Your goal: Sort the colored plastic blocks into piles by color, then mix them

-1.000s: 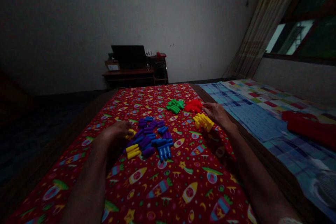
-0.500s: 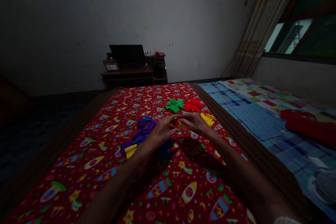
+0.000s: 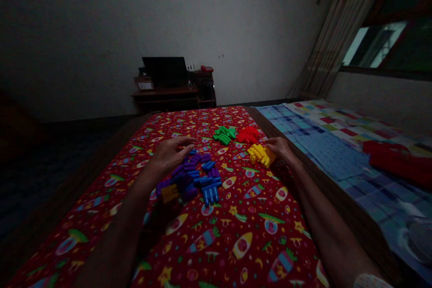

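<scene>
On a red patterned cloth (image 3: 243,216) lie small plastic pieces grouped by colour. My left hand (image 3: 171,152) hovers at the upper left edge of the purple pieces (image 3: 192,162), thumb and fingers apart, holding nothing. Blue pieces (image 3: 209,189) lie to the right of and below the purple ones, and a yellow piece (image 3: 169,193) lies at their lower left. My right hand (image 3: 278,147) is at the right side of the yellow pile (image 3: 259,154), its fingertips close to a yellow piece; whether they grip it is unclear.
Green pieces (image 3: 224,135) and red pieces (image 3: 248,135) lie beyond the yellow pile. To the right is a bed surface (image 3: 324,153) with a red bag (image 3: 398,162) and a fan (image 3: 418,234). A desk (image 3: 165,92) with a monitor (image 3: 165,71) stands at the wall.
My hands have moved apart from the middle, the left one to the left over the purple pieces, the right one to the right beside the yellow pile. The yellow object between them is no longer there.
</scene>
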Demonstrator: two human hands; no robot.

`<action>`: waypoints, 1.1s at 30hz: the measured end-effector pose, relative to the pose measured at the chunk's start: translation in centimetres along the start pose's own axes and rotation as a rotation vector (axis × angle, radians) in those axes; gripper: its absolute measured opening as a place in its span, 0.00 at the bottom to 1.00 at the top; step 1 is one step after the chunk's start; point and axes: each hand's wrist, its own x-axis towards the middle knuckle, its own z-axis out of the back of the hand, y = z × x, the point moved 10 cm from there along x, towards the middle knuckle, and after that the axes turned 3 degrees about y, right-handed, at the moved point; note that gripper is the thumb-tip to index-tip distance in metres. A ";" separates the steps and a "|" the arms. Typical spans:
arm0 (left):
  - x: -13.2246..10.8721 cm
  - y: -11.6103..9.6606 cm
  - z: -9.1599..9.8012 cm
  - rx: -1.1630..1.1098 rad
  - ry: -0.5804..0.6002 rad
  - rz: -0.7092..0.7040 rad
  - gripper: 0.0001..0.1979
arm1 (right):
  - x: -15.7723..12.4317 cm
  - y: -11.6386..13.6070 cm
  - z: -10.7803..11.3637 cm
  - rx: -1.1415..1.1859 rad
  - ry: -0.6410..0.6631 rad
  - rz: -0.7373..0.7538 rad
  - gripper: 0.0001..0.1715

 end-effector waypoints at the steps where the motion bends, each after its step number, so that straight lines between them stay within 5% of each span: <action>1: -0.5 0.7 0.1 0.015 0.018 0.016 0.29 | 0.0 0.2 0.4 0.003 -0.037 0.004 0.18; 6: -5.7 6.0 -1.5 0.156 0.183 0.030 0.31 | -0.6 2.3 3.4 0.109 -0.219 0.084 0.17; 11: -11.1 8.6 -4.3 0.334 0.185 -0.031 0.16 | -1.7 6.7 3.4 0.233 -0.187 0.202 0.15; 16: -11.2 7.8 -4.3 0.340 0.065 -0.015 0.12 | -4.3 13.3 0.1 0.261 0.021 0.438 0.12; 21: -9.7 6.3 -2.8 -0.050 -0.001 0.122 0.20 | -8.4 18.4 -4.3 0.257 0.198 0.635 0.15; 26: -8.1 2.7 -7.0 -0.655 0.163 0.234 0.27 | -13.3 22.4 -6.8 0.291 0.289 0.947 0.26; 29: -7.3 1.7 -9.6 -0.852 0.200 0.296 0.26 | -12.8 22.1 -6.6 0.256 0.301 0.936 0.22; 33: -7.1 0.7 -9.5 -0.726 0.122 0.182 0.21 | -7.4 17.3 -2.8 0.186 0.154 0.632 0.19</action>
